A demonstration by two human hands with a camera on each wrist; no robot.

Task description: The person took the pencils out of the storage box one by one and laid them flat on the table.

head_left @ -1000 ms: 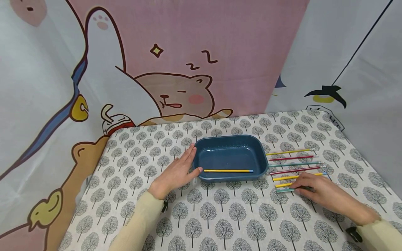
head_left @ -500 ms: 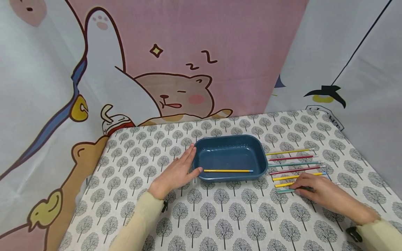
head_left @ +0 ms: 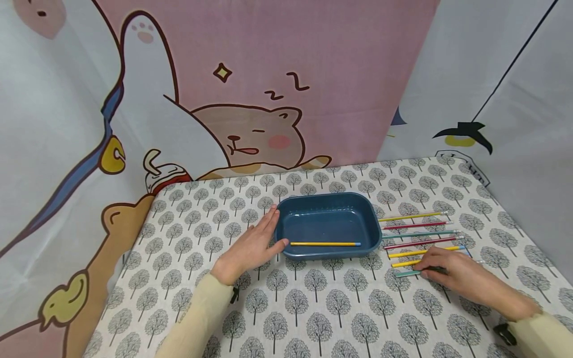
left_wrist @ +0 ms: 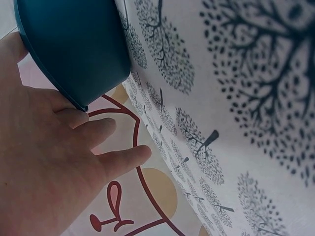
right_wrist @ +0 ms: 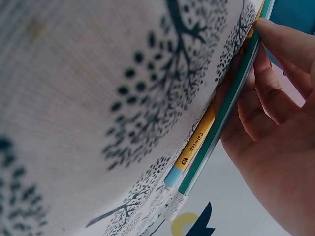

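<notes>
A dark blue tray [head_left: 331, 199] stands on the table with one yellow pencil [head_left: 325, 244] lying in it. My left hand [head_left: 252, 248] touches the tray's left side with its fingers fairly straight; the left wrist view shows the fingers against the outer wall. To the right of the tray, my right hand [head_left: 452, 268] pinches a green pencil [right_wrist: 229, 103] between thumb and fingers. Close under that pencil lies a yellow pencil [right_wrist: 197, 142] with a blue end, partly covered by the hand in the head view.
Several more pencils lie in a row right of the tray, among them a red pencil [head_left: 421, 242], a green pencil [head_left: 421, 234] and a yellow pencil [head_left: 414, 217]. A tree-print cloth [head_left: 277, 318] covers the table. Printed curtains [head_left: 358, 74] hang behind it.
The tip of the green pencil in my right hand has shifted slightly to the right and toward me. My left hand and the tray have stayed in place.
</notes>
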